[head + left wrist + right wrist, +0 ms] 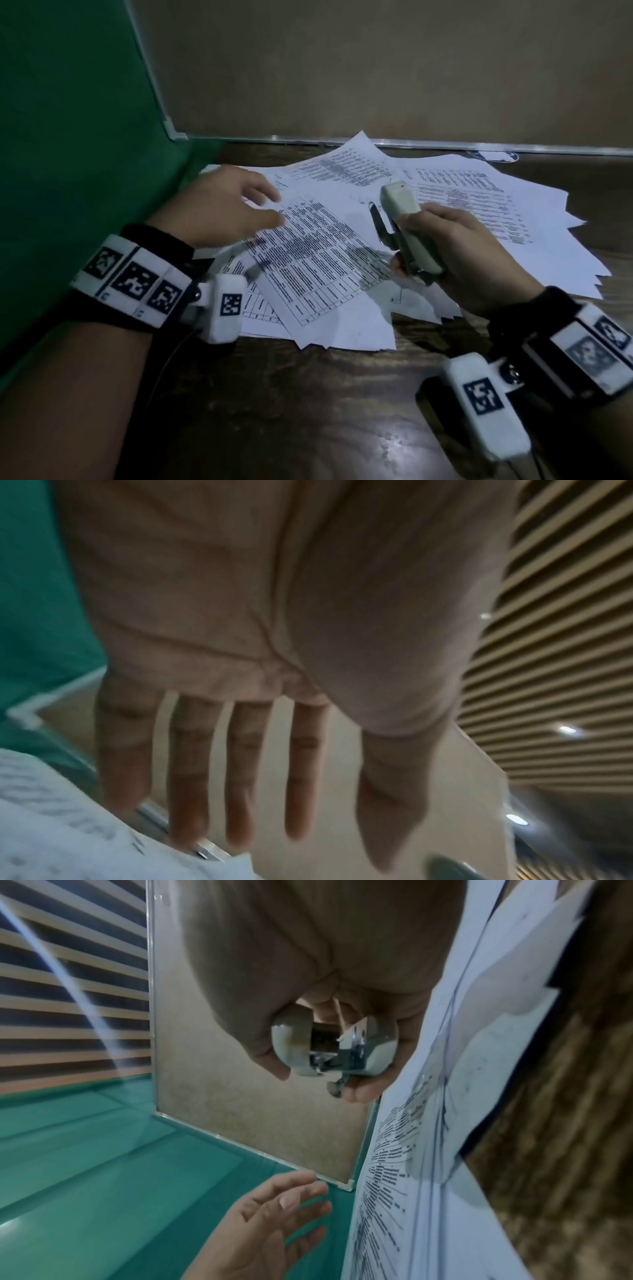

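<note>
Left hand [222, 202]: spread flat, empty, at 10 o'clock of the printed sheets [325, 260]. Right hand [459, 253]: stapler [407, 219] gripped, 3 o'clock. Sheet corners are best squared before stapling.

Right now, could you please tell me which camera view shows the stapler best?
The head view: the stapler shows lengthwise, gripped by the right hand above the papers. The right wrist view shows only one end, half wrapped by the hand. The left wrist view shows mainly the open left hand.

Wooden table [308, 411], green panel [75, 137] — beige wall [376, 68]
</note>
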Available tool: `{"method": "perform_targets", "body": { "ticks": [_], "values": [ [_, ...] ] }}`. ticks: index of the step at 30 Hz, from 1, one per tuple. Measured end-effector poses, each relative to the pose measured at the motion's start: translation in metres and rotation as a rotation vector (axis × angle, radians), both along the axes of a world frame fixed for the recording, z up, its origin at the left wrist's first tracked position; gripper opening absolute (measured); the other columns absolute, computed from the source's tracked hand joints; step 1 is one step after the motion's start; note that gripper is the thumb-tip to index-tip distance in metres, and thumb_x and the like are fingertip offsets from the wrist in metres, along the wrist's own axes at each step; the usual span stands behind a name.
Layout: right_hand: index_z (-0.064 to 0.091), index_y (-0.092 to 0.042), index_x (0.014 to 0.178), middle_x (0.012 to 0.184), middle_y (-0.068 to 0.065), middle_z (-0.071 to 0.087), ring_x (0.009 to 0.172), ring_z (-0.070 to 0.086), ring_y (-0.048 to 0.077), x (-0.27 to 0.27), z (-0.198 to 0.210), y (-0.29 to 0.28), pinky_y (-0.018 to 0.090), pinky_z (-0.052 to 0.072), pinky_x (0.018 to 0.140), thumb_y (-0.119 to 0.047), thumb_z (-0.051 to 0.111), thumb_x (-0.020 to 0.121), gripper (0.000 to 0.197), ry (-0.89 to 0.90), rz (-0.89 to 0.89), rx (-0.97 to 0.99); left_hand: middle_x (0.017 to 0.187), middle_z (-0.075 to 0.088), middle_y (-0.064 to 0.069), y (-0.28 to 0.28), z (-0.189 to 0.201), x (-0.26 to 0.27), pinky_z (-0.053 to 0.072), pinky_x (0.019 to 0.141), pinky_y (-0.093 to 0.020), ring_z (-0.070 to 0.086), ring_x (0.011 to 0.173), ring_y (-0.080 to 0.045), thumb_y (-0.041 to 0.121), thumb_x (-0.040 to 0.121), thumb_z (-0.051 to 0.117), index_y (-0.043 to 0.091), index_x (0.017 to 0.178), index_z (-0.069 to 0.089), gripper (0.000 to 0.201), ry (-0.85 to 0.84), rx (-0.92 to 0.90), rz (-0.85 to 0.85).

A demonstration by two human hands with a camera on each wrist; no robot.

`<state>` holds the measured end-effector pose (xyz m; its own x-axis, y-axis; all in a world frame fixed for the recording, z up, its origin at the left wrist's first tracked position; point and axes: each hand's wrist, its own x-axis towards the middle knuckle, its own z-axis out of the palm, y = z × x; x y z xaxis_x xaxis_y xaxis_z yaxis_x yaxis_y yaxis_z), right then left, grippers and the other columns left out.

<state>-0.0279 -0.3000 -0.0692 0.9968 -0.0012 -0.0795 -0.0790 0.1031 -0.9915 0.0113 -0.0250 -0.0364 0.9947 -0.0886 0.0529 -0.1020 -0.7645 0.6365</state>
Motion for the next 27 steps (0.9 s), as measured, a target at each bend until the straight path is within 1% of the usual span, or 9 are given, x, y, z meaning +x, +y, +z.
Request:
{"method": "perform_targets", "body": {
  "ticks": [3, 5, 7, 9, 12, 16, 21, 24, 27],
  "values": [
    [0.057, 0.0, 0.094, 0.086, 0.024, 0.064, 0.065, 0.054, 0.031, 0.001, -0.001, 0.0, 0.035, 0.051, 0.053, -0.009, 0.062, 0.099, 0.011, -0.014, -0.004, 0.004, 0.105, 0.072, 0.02, -0.039, 0.008, -0.018, 0.052, 0.085, -0.027, 0.067, 0.094, -0.003, 0.068, 0.075, 0.077, 0.039, 0.11, 0.072, 0.046, 0.128, 0.307, -0.304],
    [0.056, -0.001, 0.096, 0.087, 0.024, 0.063, 0.06, 0.055, 0.03, 0.002, 0.0, -0.001, 0.034, 0.05, 0.053, -0.01, 0.062, 0.099, 0.011, -0.04, -0.036, 0.024, 0.114, 0.063, 0.013, -0.071, 0.005, -0.023, 0.047, 0.086, -0.028, 0.059, 0.105, -0.012, 0.07, 0.078, 0.073, 0.036, 0.126, 0.063, 0.06, 0.145, 0.572, -0.416],
    [0.056, -0.003, 0.096, 0.091, 0.024, 0.063, 0.057, 0.056, 0.029, 0.003, 0.001, -0.002, 0.03, 0.048, 0.05, -0.011, 0.061, 0.098, 0.01, -0.074, -0.082, 0.041, 0.118, 0.061, 0.005, -0.097, -0.002, -0.024, 0.047, 0.087, -0.034, 0.057, 0.112, -0.02, 0.071, 0.079, 0.072, 0.029, 0.135, 0.053, 0.073, 0.138, 0.687, -0.461],
    [0.056, -0.006, 0.095, 0.091, 0.024, 0.063, 0.058, 0.058, 0.029, 0.003, 0.003, -0.005, 0.028, 0.045, 0.047, -0.013, 0.062, 0.098, 0.01, -0.097, -0.125, 0.05, 0.11, 0.061, 0.002, -0.111, -0.008, -0.023, 0.051, 0.082, -0.037, 0.06, 0.103, -0.023, 0.071, 0.078, 0.074, 0.025, 0.136, 0.047, 0.078, 0.136, 0.687, -0.468],
    [0.055, -0.009, 0.092, 0.086, 0.019, 0.063, 0.058, 0.06, 0.031, 0.004, 0.002, -0.009, 0.032, 0.041, 0.055, -0.016, 0.063, 0.096, 0.011, -0.124, -0.159, 0.064, 0.093, 0.054, 0.003, -0.118, -0.007, -0.021, 0.052, 0.07, -0.037, 0.06, 0.086, -0.02, 0.071, 0.08, 0.072, 0.024, 0.136, 0.04, 0.08, 0.138, 0.714, -0.462],
    [0.057, -0.01, 0.091, 0.088, 0.021, 0.064, 0.06, 0.059, 0.03, 0.004, 0.004, -0.008, 0.027, 0.044, 0.047, -0.015, 0.064, 0.096, 0.01, -0.117, -0.15, 0.048, 0.09, 0.039, 0.003, -0.123, -0.005, -0.028, 0.045, 0.063, -0.033, 0.051, 0.074, -0.016, 0.057, 0.085, 0.071, 0.027, 0.125, 0.044, 0.056, 0.064, 0.799, -0.47],
    [0.053, -0.007, 0.1, 0.088, 0.019, 0.067, 0.059, 0.06, 0.032, 0.002, 0.005, -0.007, 0.031, 0.036, 0.051, -0.013, 0.061, 0.097, 0.011, -0.121, -0.064, 0.021, 0.087, 0.035, 0.003, -0.111, -0.002, -0.024, 0.052, 0.078, -0.038, 0.062, 0.096, -0.03, 0.024, 0.09, 0.067, 0.023, 0.102, 0.058, 0.015, -0.031, 0.762, -0.445],
    [0.051, -0.011, 0.104, 0.086, 0.018, 0.067, 0.062, 0.06, 0.033, -0.001, 0.008, -0.004, 0.038, 0.044, 0.053, -0.011, 0.063, 0.09, 0.018, -0.099, 0.006, 0.068, 0.096, 0.043, 0.002, -0.085, 0.001, -0.014, 0.047, 0.076, -0.035, 0.06, 0.098, -0.03, 0.013, 0.088, 0.061, 0.03, 0.101, 0.062, 0.022, -0.002, 0.654, -0.311],
    [0.053, -0.001, 0.115, 0.082, 0.014, 0.07, 0.069, 0.064, 0.038, -0.003, 0.007, -0.005, 0.049, 0.053, 0.066, -0.017, 0.063, 0.078, 0.042, -0.069, 0.051, 0.03, 0.095, 0.052, 0.001, -0.057, 0.002, -0.007, 0.037, 0.065, -0.031, 0.057, 0.09, -0.021, 0.01, 0.085, 0.054, 0.036, 0.092, 0.062, 0.029, -0.027, 0.497, -0.213]
  ]
}}
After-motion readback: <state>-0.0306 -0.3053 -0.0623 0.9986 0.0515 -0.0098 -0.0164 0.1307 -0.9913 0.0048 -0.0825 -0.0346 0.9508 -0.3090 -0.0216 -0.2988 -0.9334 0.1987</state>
